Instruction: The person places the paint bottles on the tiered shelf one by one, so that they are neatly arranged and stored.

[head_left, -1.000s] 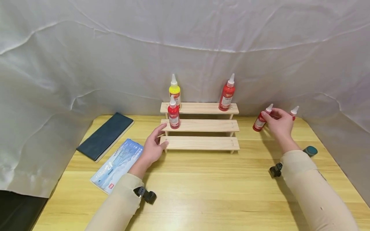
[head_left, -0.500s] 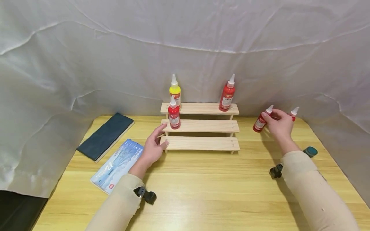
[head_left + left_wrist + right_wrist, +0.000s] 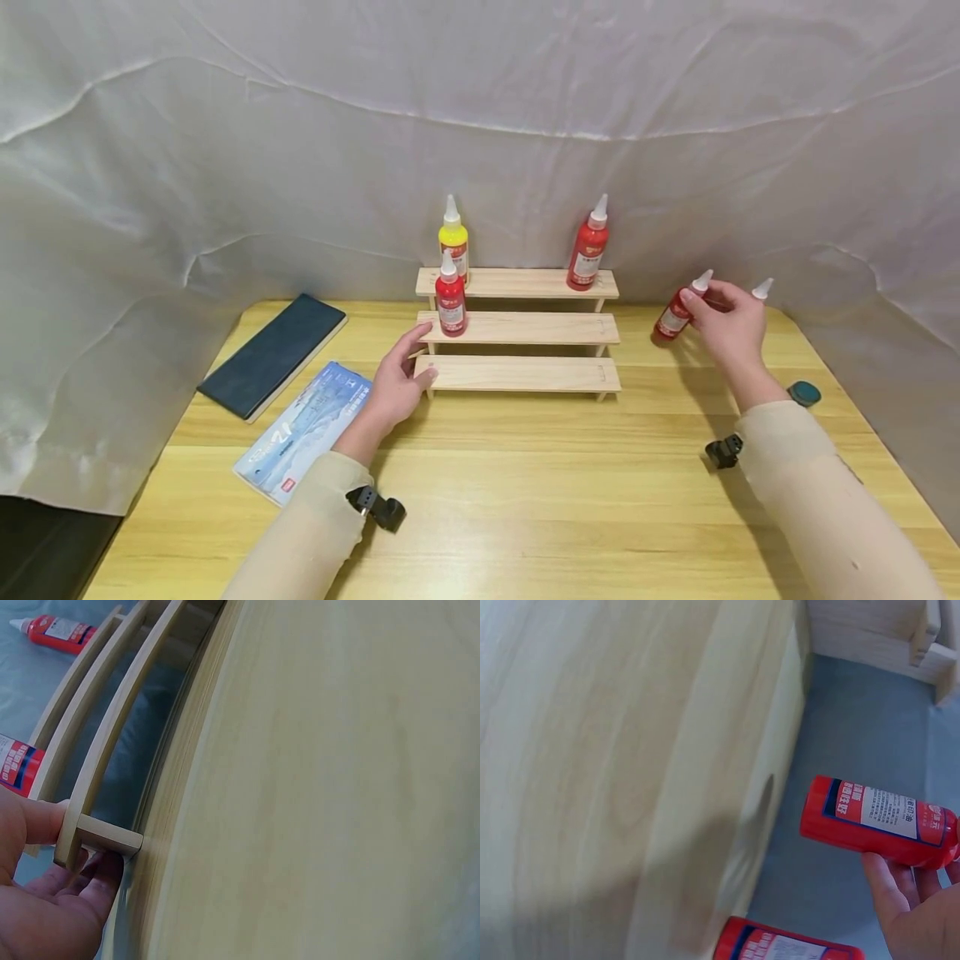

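"Gripping the left end of the wooden rack, the left hand seemed to steady it; and the right hand?"

"It pinched a tilted red bottle, right of the rack"

"How much was done?"

"A yellow bottle and two red bottles stood shelved; the pinched one and another red bottle likely remained"

"Did the views differ?"

"The right wrist view showed that last one's label; the head view, only its nozzle"
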A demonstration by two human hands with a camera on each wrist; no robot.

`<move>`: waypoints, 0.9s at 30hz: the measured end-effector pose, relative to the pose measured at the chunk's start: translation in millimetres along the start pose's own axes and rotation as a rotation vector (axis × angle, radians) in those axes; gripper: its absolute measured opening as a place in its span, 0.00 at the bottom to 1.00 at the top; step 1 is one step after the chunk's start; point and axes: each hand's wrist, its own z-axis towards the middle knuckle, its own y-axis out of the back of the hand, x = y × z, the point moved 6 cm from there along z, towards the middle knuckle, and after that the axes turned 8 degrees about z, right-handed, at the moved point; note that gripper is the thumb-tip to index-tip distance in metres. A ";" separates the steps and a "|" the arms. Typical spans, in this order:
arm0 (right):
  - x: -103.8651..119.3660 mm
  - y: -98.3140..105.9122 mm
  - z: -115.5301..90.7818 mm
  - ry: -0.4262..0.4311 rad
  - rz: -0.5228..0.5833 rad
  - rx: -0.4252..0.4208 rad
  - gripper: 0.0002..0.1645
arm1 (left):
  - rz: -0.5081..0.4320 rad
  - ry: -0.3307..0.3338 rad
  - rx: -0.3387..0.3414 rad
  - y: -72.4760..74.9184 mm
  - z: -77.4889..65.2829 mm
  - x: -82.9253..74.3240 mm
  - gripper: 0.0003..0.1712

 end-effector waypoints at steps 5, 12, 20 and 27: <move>11.4 -1.8 -6.7 0.008 0.063 0.042 0.35 | -0.002 -0.005 0.000 -0.3 1.2 2.3 0.39; 32.8 -3.8 -17.9 0.032 0.127 0.074 0.33 | 0.006 0.001 -0.005 -0.3 1.9 3.3 0.39; 59.1 -13.0 -29.8 0.092 0.227 0.118 0.28 | 0.013 -0.008 -0.015 0.3 1.5 1.6 0.38; 75.9 -22.4 -39.9 0.129 0.244 0.162 0.27 | 0.009 -0.016 -0.017 -1.1 5.7 13.1 0.39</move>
